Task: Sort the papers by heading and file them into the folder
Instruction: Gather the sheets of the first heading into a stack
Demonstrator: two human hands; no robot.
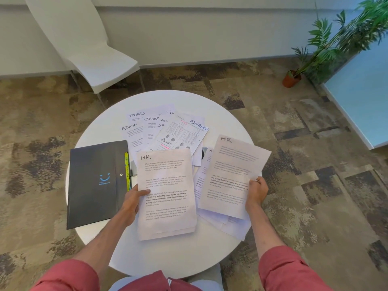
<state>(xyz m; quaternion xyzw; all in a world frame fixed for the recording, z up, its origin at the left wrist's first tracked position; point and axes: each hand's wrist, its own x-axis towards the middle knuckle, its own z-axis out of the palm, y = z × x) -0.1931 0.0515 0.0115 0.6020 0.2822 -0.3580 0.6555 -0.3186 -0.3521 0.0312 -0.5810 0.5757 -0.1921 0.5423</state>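
Gripping an HR stack [165,192] w/ left hand [133,199], the person is grasping another HR sheet [231,171] w/ right hand [256,192]. Dark folder [94,183] is lying closed on the table [220,114].

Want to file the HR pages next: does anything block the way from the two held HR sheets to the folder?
Nothing lies on the folder, just beside the left hand. But its cover is shut, and both hands are full: left on the HR stack, right hand on the HR sheet.
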